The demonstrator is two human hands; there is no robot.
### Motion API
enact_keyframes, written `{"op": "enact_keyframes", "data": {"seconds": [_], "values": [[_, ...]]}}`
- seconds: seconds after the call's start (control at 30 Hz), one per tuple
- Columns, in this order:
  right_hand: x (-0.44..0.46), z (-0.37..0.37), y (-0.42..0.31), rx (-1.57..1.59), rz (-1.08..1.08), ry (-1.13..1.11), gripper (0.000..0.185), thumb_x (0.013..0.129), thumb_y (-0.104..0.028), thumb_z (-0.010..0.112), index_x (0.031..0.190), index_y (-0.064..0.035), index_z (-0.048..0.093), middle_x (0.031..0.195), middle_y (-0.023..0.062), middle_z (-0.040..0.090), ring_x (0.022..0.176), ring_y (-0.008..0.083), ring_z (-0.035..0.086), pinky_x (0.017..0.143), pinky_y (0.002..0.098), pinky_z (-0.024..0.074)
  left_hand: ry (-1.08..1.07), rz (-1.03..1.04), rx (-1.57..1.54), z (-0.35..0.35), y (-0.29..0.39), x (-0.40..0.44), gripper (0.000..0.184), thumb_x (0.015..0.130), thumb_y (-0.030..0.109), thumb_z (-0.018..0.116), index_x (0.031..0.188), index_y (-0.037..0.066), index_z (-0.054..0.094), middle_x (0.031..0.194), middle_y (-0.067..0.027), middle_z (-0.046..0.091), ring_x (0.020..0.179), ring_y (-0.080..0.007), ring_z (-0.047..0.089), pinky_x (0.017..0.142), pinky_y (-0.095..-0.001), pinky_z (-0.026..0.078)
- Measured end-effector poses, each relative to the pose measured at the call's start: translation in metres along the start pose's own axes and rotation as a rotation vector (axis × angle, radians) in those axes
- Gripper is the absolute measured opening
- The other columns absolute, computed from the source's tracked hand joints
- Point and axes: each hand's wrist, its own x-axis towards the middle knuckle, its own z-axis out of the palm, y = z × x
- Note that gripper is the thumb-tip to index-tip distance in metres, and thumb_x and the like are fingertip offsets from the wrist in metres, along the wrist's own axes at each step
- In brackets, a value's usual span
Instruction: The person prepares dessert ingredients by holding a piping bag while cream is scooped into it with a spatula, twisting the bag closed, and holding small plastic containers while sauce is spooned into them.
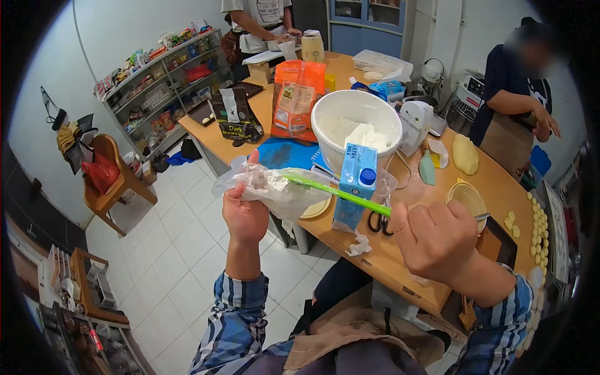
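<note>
Green spatula: right hand's grip closed firmly on its end, shaft crossing before milk carton.
Plastic bag: left of carton; left hand's grip curled around it, presumably bracing it against spatula.

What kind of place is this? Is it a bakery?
Probably a small bakery or baking kitchen: there's a pale dough-like lump, a brown sugar bag and a clear plastic bag holding white, creamy stuff.

Here are 2 arms reaching forward, the left hand cupped above a near-straight wrist, the right hand clenched in a fist, forearm angling in from the right!
</note>
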Motion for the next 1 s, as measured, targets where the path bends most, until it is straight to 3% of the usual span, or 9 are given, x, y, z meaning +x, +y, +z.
{"op": "enact_keyframes", "data": {"seconds": [0.17,0.27,0.37,0.47,1.0], "values": [[-0.004,0.006,-0.001,-0.019,0.026,0.015,0.013,0.065,-0.007,0.061,0.076,0.0006,0.062,0.053,0.0012,0.039,0.043,0.0131,0.040,0.042,0.0276,0.0229,0.014,-0.005,0.087,0.009,0.002,-0.007,0.064,0.082,0.025,0.037,0.138,-0.003,0.025,0.143,-0.0118,0.031,0.130,-0.0243,0.030,0.110,-0.0393,0.017],[-0.003,0.005,-0.002,-0.027,0.047,0.020,0.014,0.065,-0.007,0.060,0.076,0.0009,0.062,0.053,0.0011,0.038,0.043,0.0130,0.040,0.042,0.0277,0.0233,-0.106,-0.027,0.073,0.013,0.014,-0.016,0.066,0.081,0.026,0.037,0.137,-0.007,0.024,0.143,-0.0149,0.029,0.131,-0.0276,0.029,0.110,-0.0411,0.017],[-0.002,0.005,-0.003,-0.024,0.060,0.038,0.013,0.064,-0.006,0.060,0.075,0.0008,0.062,0.052,0.0009,0.038,0.043,0.0127,0.040,0.041,0.0276,0.0236,-0.119,-0.030,-0.055,0.008,0.024,-0.023,0.067,0.080,0.025,0.038,0.137,-0.006,0.022,0.143,-0.0162,0.028,0.132,-0.0300,0.027,0.111,-0.0426,0.015],[0.000,0.006,-0.006,0.008,0.077,0.044,0.013,0.063,-0.006,0.060,0.075,0.0005,0.062,0.052,0.0006,0.038,0.043,0.0127,0.040,0.042,0.0275,0.0239,-0.110,-0.047,-0.148,0.005,0.035,-0.024,0.067,0.080,0.023,0.034,0.140,-0.003,0.020,0.144,-0.0134,0.028,0.134,-0.0272,0.024,0.112,-0.0405,0.012],[0.002,-0.002,0.005,0.081,-0.060,-0.032,0.012,0.062,-0.009,0.059,0.071,-0.0022,0.060,0.052,-0.0003,0.038,0.045,0.0128,0.040,0.043,0.0273,0.0251,0.131,-0.324,-0.418,-0.027,0.021,-0.017,0.050,0.088,0.022,0.025,0.130,-0.003,0.035,0.137,-0.0202,0.036,0.127,-0.0339,0.034,0.108,-0.0497,0.021]]}}
